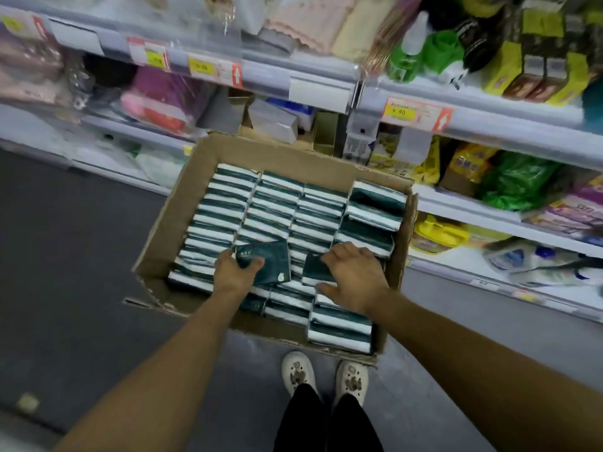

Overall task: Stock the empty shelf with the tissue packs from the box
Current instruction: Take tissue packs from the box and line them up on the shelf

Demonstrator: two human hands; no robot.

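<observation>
An open cardboard box (169, 223) stands on the floor in front of me, packed with rows of dark green and white tissue packs (270, 203). My left hand (233, 272) grips one green pack (269, 262) lifted flat above the rows, thumb on its top. My right hand (355, 278) is spread over another green pack (315, 267) near the box's right side, fingers on it; whether it grips the pack I cannot tell. A partly bare shelf section (277, 125) lies just behind the box.
Shelving (456, 207) with price tags runs across the top and right, holding towels, green bags, yellow packets and bottles. Small boxes (274, 120) sit on the shelf behind the carton. Grey floor (65, 256) spreads to the left. My shoes (326, 376) stand close to the box's near edge.
</observation>
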